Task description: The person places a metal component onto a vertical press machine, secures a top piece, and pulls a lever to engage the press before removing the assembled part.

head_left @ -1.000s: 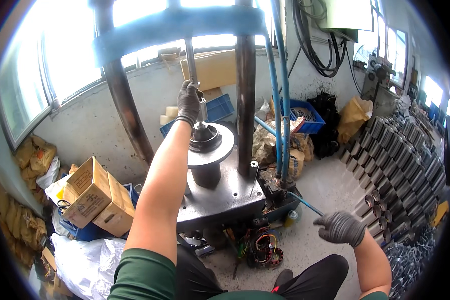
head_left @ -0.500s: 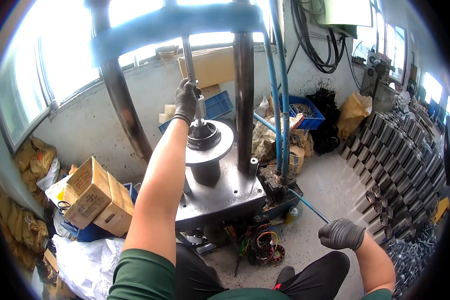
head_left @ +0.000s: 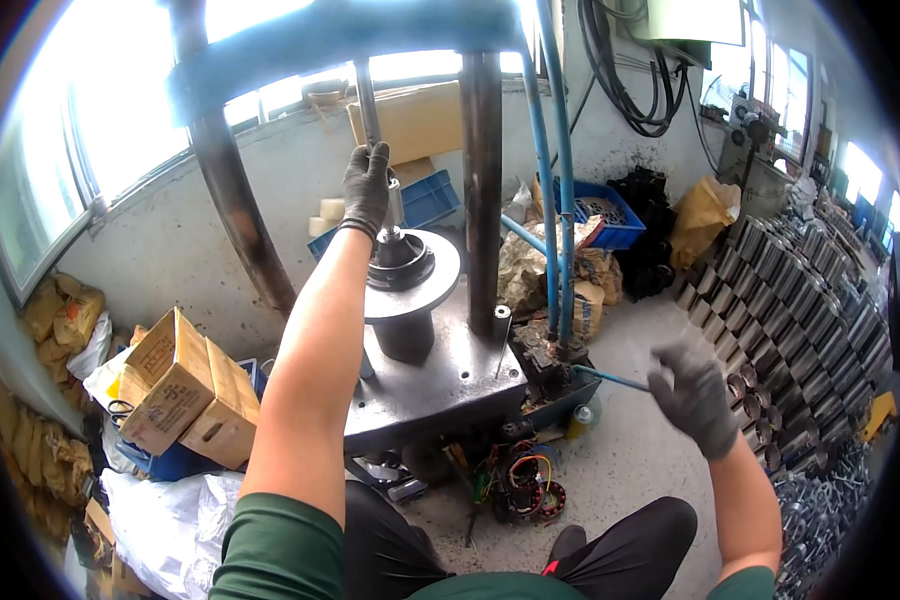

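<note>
Well left of and below the left gloved hand (head_left: 367,190), open cardboard cartons (head_left: 170,380) lean together, apparently just stored there. That hand's fingers curl at the lower end of a vertical steel rod (head_left: 366,100); its back hides what they may grip, so I cannot tell. Just right of it, a silver sleeve (head_left: 396,205) stands upright, seemingly in line for the rod. Below the hand, a black flanged ring (head_left: 402,270) sits on a round plate (head_left: 444,272), which a black cylinder (head_left: 405,338) lifts off the press bed (head_left: 440,390), probably for clearance. Farther right, a blue lever (head_left: 610,377) slants out within easy reach of the right gloved hand (head_left: 695,400), whose blurred fingers are loosely spread at its tip; contact is unclear. Beyond that hand, steel tubes (head_left: 800,300) are stacked, likely to save floor.
</note>
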